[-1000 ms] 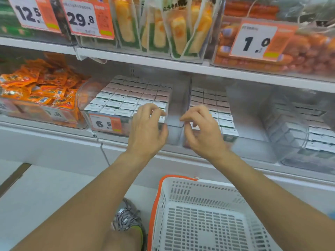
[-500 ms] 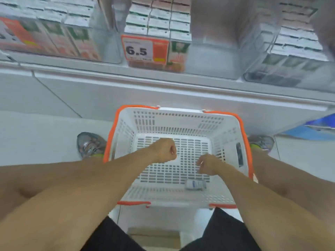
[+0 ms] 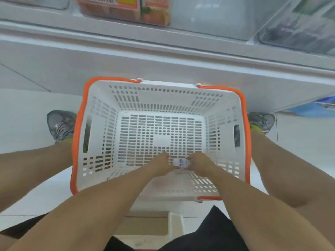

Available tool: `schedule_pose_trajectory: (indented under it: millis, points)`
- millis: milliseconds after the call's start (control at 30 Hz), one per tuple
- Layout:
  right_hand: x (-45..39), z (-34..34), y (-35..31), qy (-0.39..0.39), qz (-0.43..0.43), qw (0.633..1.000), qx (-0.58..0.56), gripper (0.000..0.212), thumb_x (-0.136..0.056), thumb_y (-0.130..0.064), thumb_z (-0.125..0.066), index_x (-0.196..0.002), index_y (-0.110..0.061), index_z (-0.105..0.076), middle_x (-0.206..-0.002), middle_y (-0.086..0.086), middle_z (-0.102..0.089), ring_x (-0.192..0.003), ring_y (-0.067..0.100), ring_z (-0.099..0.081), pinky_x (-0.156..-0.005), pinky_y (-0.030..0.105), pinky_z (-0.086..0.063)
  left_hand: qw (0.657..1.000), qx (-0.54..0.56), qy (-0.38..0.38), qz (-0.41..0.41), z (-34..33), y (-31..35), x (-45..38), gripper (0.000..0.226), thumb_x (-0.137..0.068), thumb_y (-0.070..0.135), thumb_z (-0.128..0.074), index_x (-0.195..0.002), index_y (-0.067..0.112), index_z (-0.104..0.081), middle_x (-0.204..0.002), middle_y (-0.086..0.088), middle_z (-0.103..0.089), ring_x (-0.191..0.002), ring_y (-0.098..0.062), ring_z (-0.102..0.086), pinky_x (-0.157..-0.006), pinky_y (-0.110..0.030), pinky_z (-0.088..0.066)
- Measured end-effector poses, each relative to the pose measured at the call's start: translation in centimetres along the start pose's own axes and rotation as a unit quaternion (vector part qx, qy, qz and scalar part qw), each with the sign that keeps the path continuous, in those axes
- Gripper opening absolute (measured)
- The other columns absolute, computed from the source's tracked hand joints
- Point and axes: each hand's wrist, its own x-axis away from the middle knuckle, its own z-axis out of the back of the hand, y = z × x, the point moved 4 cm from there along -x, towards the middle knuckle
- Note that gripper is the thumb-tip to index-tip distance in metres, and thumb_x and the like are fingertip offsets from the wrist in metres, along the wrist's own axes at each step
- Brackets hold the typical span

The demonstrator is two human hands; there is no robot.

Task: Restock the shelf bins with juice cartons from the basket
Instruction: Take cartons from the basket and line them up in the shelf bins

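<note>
Small white juice carton (image 3: 181,163), blue print: last in white slotted plastic basket, orange rim (image 3: 78,134). Since half-second ago our left hand (image 3: 160,164) and right hand (image 3: 198,163) reached it; apparently pinching ends. Restock nearly complete.

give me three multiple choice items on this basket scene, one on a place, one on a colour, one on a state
1. Where does the carton lie?
A. on the basket floor by the near wall
B. on the shelf
C. on the floor tiles

2. What colour is the basket rim trim?
A. blue
B. orange
C. green

3. What are the two hands doing?
A. resting on the knees
B. gripping the basket handles
C. meeting at the carton

Answers: 1 A, it lies on the slotted bottom near the person. 2 B, an orange band runs round the white rim. 3 C, the left hand and right hand flank it, fingers at its ends.
</note>
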Motion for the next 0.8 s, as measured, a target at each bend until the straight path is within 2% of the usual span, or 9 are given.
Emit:
schedule_pose_trajectory:
  millis: [133,200,300,400,533,633,667,733,800]
  points:
    - [1.3,3.3,-3.2,-0.08,0.005,0.99,-0.114,0.025,-0.096,-0.025,-0.061,-0.112,-0.007,-0.066,-0.094,0.008,-0.076,-0.071,0.017,-0.071,-0.058,0.026,-0.055,0.996,0.076,0.052,-0.019,3.7,1.1,2.4,0.066,-0.09,0.034,-0.065,-0.144,0.014,-0.034,-0.125,-0.003,-0.049,-0.103,-0.018,-0.056,-0.084,-0.036,-0.053]
    - [3.1,5.1,-5.5,-0.118,0.012,0.97,-0.213,0.033,-0.101,-0.031,-0.054,-0.118,-0.003,-0.061,-0.1,0.014,-0.074,-0.076,0.017,-0.074,-0.062,0.025,-0.058,0.986,0.139,0.087,-0.03,6.2,1.9,4.3,0.058,-0.09,0.035,-0.064,-0.138,0.014,-0.041,-0.124,-0.001,-0.054,-0.096,-0.016,-0.057,-0.075,-0.03,-0.049]
    - [6.6,7.5,-9.5,-0.2,0.076,0.913,-0.347,0.045,-0.103,-0.035,-0.048,-0.133,-0.001,-0.054,-0.117,0.022,-0.068,-0.098,0.027,-0.072,-0.083,0.032,-0.059,0.932,0.35,0.083,-0.049,9.8,3.2,7.5,0.036,-0.091,0.034,-0.066,-0.116,0.01,-0.061,-0.111,-0.009,-0.07,-0.092,-0.022,-0.066,-0.086,-0.038,-0.056]
    - [10.1,9.9,-12.8,-0.231,0.146,0.9,-0.34,0.047,-0.103,-0.036,-0.047,-0.133,-0.001,-0.056,-0.123,0.024,-0.065,-0.101,0.032,-0.069,-0.092,0.037,-0.055,0.892,0.44,0.059,-0.087,12.5,4.8,12.0,0.031,-0.093,0.032,-0.065,-0.107,0.004,-0.069,-0.099,-0.017,-0.074,-0.085,-0.029,-0.069,-0.081,-0.038,-0.056]
    - [14.2,14.0,-15.4,-0.143,0.197,0.95,-0.194,0.043,-0.101,-0.04,-0.05,-0.122,-0.004,-0.062,-0.119,0.013,-0.068,-0.105,0.029,-0.07,-0.091,0.038,-0.055,0.882,0.434,0.088,-0.163,15.1,6.9,17.1,0.035,-0.094,0.028,-0.064,-0.112,-0.002,-0.067,-0.106,-0.025,-0.072,-0.09,-0.034,-0.07,-0.088,-0.047,-0.056]
    - [17.7,17.5,-15.9,-0.049,0.23,0.97,-0.062,0.027,-0.097,-0.042,-0.058,-0.101,-0.018,-0.067,-0.104,0.002,-0.07,-0.096,0.016,-0.069,-0.088,0.032,-0.056,0.895,0.369,0.126,-0.218,15.9,9.6,20.3,0.028,-0.093,0.026,-0.066,-0.109,0.003,-0.068,-0.101,-0.018,-0.074,-0.088,-0.034,-0.072,-0.082,-0.048,-0.059]
    - [18.7,18.6,-15.8,-0.011,0.24,0.97,-0.039,0.025,-0.093,-0.045,-0.063,-0.101,-0.022,-0.066,-0.1,-0.001,-0.07,-0.091,0.015,-0.068,-0.085,0.031,-0.057,0.899,0.335,0.151,-0.237,16.2,10.7,21.3,0.025,-0.091,0.025,-0.068,-0.108,0.007,-0.068,-0.099,-0.014,-0.075,-0.089,-0.033,-0.072,-0.082,-0.05,-0.059]
    - [20.2,20.9,-14.9,0.09,0.251,0.962,-0.057,0.04,-0.084,-0.044,-0.074,-0.116,-0.028,-0.058,-0.105,-0.006,-0.067,-0.084,0.01,-0.067,-0.085,0.033,-0.057,0.907,0.249,0.201,-0.273,16.6,13.0,22.6,0.023,-0.088,0.025,-0.073,-0.106,0.013,-0.067,-0.098,-0.007,-0.074,-0.092,-0.028,-0.072,-0.085,-0.053,-0.057]
    - [21.7,22.4,-13.8,0.166,0.287,0.935,-0.126,0.05,-0.08,-0.029,-0.08,-0.122,-0.034,-0.053,-0.109,-0.007,-0.06,-0.08,0.009,-0.067,-0.086,0.038,-0.058,0.907,0.159,0.235,-0.31,16.6,15.8,23.6,0.03,-0.088,0.034,-0.072,-0.113,0.02,-0.064,-0.102,0.001,-0.071,-0.096,-0.02,-0.069,-0.091,-0.05,-0.054]
